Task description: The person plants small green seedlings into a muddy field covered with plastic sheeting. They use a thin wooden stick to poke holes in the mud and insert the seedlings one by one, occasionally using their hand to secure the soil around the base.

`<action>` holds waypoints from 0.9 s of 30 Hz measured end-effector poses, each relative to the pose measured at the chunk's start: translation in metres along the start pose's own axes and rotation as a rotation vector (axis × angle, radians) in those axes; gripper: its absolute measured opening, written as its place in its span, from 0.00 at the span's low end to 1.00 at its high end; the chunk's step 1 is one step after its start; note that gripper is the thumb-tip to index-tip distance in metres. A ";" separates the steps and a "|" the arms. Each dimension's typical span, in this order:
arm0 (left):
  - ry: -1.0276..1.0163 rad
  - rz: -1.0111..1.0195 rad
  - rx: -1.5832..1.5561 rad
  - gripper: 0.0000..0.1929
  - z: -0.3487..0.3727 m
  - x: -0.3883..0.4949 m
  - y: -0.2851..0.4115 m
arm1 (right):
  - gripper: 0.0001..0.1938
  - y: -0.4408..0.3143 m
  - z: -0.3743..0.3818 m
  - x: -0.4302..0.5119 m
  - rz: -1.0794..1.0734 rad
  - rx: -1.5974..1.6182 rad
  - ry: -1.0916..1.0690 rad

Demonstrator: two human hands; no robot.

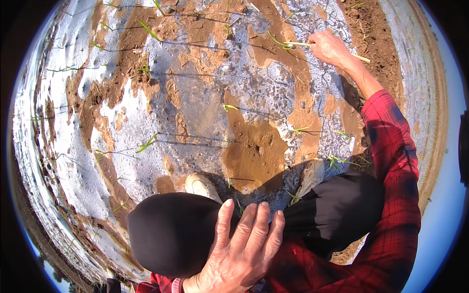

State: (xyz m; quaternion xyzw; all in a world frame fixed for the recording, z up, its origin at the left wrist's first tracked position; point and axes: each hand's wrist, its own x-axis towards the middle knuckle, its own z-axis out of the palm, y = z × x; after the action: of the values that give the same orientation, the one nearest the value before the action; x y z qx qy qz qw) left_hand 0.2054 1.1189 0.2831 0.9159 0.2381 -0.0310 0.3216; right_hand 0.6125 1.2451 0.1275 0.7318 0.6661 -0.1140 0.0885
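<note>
My right hand (329,47) is closed around a thin pale stick (361,57) at the upper right, above the plastic-covered ground. The stick's left end meets or nearly meets a green seedling (279,44) that leans out of the mulch film. My left hand (243,243) hangs in front of my body between the knees, back upward, fingers spread, holding nothing. Below it lies a muddy brown patch (256,154) on the film, with a small dark hole in it. A small seedling (230,107) rises at the patch's upper tip.
Silvery plastic mulch film (135,106), wet and smeared with soil, covers the bed. Several seedlings, such as one at the left (147,143), stand across it. My shoes (200,186) rest on the film. A strip of bare soil (377,40) runs along the right.
</note>
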 end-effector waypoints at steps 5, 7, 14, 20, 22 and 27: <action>0.123 -0.017 -0.080 0.27 0.004 -0.009 -0.004 | 0.11 0.025 0.001 0.003 0.139 -0.025 -0.173; 0.122 0.026 -0.081 0.26 0.007 -0.011 -0.010 | 0.11 0.021 0.017 0.002 0.178 0.001 -0.106; 0.142 -0.009 -0.077 0.27 0.008 -0.009 -0.003 | 0.11 0.026 0.039 0.002 0.259 0.043 -0.102; 0.101 0.003 -0.081 0.29 0.009 -0.009 -0.001 | 0.11 0.034 0.037 -0.001 0.320 -0.009 -0.073; 0.098 -0.009 -0.090 0.29 0.008 -0.008 0.000 | 0.11 0.034 0.042 0.001 0.265 -0.047 -0.026; 0.068 -0.013 -0.104 0.30 0.004 -0.006 -0.001 | 0.11 0.039 0.054 0.013 0.217 -0.102 -0.041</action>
State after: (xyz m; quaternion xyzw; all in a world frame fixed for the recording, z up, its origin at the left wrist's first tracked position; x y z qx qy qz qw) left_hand 0.2001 1.1148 0.2810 0.8969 0.2561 0.0103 0.3604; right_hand 0.6502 1.2383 0.0717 0.7917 0.5859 -0.0845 0.1512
